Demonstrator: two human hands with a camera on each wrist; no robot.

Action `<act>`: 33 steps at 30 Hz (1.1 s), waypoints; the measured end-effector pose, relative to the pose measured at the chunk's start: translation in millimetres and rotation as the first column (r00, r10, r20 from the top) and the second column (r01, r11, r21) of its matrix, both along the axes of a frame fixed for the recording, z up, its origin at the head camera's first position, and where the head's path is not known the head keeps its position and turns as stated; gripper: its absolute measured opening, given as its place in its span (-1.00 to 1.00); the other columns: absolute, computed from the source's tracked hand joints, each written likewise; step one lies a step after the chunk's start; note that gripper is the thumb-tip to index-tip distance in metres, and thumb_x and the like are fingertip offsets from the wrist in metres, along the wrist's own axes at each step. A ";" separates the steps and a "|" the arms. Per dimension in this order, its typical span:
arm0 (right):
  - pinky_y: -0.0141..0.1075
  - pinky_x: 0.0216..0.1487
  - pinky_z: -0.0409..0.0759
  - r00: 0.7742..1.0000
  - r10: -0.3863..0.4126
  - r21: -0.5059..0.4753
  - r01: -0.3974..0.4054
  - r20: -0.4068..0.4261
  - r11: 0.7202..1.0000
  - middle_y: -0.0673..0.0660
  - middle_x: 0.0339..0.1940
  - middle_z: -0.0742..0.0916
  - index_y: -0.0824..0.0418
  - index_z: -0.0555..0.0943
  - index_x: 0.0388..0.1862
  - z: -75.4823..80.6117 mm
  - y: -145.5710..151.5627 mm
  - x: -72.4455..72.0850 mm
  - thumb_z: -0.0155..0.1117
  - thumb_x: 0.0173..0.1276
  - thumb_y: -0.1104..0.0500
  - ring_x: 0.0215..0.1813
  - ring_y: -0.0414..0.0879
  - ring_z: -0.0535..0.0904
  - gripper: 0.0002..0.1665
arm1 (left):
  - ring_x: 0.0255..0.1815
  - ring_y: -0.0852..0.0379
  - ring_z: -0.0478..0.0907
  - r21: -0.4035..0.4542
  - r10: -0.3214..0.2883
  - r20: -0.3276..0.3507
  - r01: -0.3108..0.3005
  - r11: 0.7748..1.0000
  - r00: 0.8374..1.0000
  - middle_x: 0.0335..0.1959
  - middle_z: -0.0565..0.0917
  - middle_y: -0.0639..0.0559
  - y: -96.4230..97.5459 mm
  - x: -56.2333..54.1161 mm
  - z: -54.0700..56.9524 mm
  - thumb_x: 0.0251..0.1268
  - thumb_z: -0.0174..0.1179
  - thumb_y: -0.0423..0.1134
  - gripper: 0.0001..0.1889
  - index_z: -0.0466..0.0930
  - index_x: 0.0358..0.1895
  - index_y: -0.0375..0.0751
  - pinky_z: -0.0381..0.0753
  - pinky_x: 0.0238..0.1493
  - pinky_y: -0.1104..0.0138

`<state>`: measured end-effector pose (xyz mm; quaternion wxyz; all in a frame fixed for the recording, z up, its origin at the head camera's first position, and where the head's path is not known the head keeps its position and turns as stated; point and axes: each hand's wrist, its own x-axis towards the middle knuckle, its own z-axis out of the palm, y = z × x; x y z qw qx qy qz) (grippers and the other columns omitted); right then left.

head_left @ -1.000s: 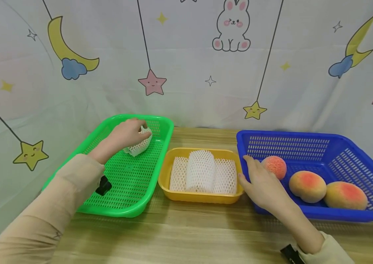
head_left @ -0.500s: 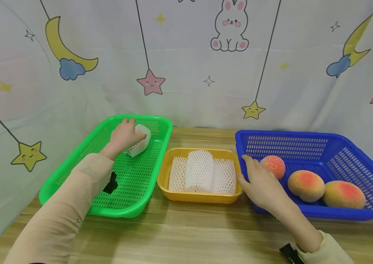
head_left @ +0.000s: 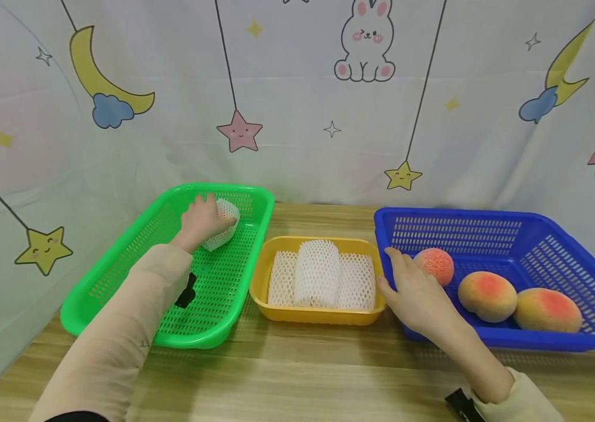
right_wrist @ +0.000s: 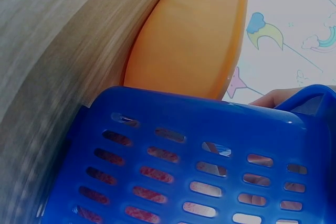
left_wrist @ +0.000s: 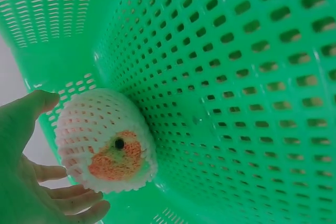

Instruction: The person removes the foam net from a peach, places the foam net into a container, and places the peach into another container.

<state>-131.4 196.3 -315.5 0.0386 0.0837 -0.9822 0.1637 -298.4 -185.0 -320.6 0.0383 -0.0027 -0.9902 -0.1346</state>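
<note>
In the green basket, a peach in a white foam net sleeve lies on the basket floor by the far end. Its reddish end with a dark dot shows through the sleeve's opening. My left hand is around its left side, fingers spread; the left wrist view shows the thumb apart from the sleeve and the fingertips close beside it. My right hand rests over the left side of the blue basket, fingers loose. Much of that hand is hidden behind the basket wall in the right wrist view.
Between the baskets stands a yellow tray with several white foam net sleeves. The blue basket holds a pinkish-red round fruit and two yellow-red peaches. A patterned cloth hangs behind the wooden table.
My left hand has shifted slightly, its fingers loosening from the sleeved peach, which stays in the green basket. My right hand has kept its place.
</note>
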 end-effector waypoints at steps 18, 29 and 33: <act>0.27 0.31 0.28 1.000 0.000 -0.007 0.000 0.010 1.000 0.42 0.40 0.38 0.37 0.12 0.46 -0.5 -2.1 0.0 -0.06 0.48 -0.01 0.39 0.34 0.31 -0.28 | 0.25 -0.55 0.25 0.024 0.081 0.046 -0.082 0.996 0.996 0.28 0.19 -0.67 -7.5 -5.6 -12.7 0.27 0.01 0.27 0.05 -0.14 0.41 -0.64 0.37 0.17 -0.27; 0.26 0.29 0.31 1.000 -0.001 -0.001 0.001 -0.002 1.000 0.42 0.37 0.40 0.37 0.13 0.45 0.2 -1.3 0.4 -0.06 0.48 0.00 0.37 0.33 0.35 -0.29 | 0.21 -0.51 0.34 0.033 0.064 0.085 -0.067 0.997 0.994 0.21 0.31 -0.62 -6.4 -3.7 -12.8 0.26 0.00 0.26 0.01 -0.04 0.37 -0.66 0.43 0.14 -0.23; 0.26 0.29 0.31 1.000 -0.001 -0.001 0.001 -0.001 1.000 0.42 0.37 0.40 0.38 0.13 0.45 0.5 -0.8 0.4 -0.06 0.47 0.01 0.37 0.33 0.35 -0.29 | 0.16 -0.45 0.40 0.031 0.071 0.106 -0.074 0.997 0.992 0.16 0.37 -0.57 -5.3 -4.3 -11.7 0.21 0.07 0.25 0.00 0.02 0.33 -0.65 0.47 0.11 -0.18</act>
